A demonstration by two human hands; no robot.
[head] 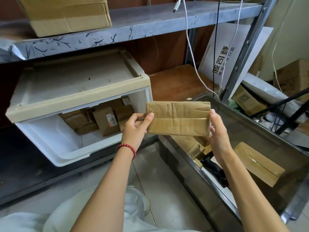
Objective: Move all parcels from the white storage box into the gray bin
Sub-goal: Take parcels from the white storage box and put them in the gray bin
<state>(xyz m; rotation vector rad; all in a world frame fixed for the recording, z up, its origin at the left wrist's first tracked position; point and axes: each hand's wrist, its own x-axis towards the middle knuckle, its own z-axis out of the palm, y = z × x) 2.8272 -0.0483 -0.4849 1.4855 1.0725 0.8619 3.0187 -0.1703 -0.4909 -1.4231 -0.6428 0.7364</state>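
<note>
A flat brown taped parcel is held in the air between the white storage box and the gray bin. My left hand pinches its left edge, thumb on the front. My right hand grips its right edge from the side. The parcel hangs over the bin's near left corner. Several brown parcels lie at the back of the white box under its raised lid. Inside the bin lie a large taped parcel, smaller ones and a black bag.
A gray metal shelf runs above, with a cardboard box on it. White cables hang down near the bin. A shelf upright, a white printed board and more cartons stand at the right. My knee is at the bottom left.
</note>
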